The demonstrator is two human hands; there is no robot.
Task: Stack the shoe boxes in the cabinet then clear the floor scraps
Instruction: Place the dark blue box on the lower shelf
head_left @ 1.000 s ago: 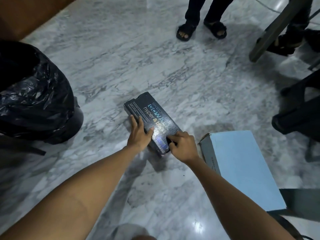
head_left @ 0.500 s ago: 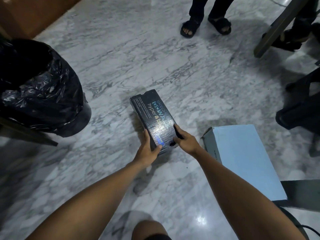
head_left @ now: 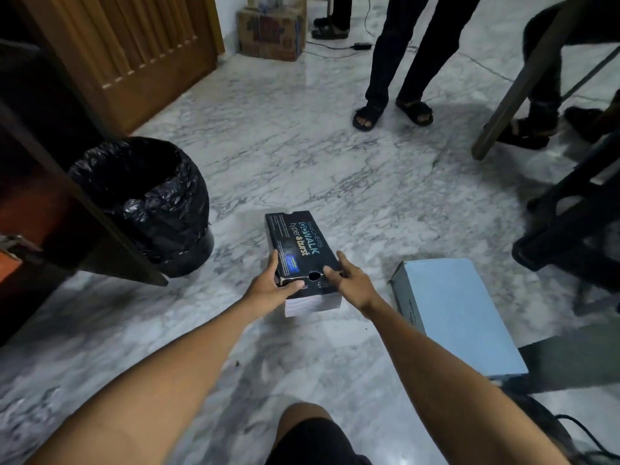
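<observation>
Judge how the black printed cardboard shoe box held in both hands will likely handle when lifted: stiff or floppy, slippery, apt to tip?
The black printed cardboard shoe box probably stays stiff: its edges look straight under the left hand and right hand. Its glossy lid may be somewhat slippery. Long and gripped at the near end only, it could dip at the far end.

A bin lined with a black bag [head_left: 147, 199] stands near a wooden door [head_left: 134, 52]. A worn cardboard carton [head_left: 270, 28] sits far off. A bystander's sandalled feet [head_left: 392, 110] stand on the marble.
</observation>
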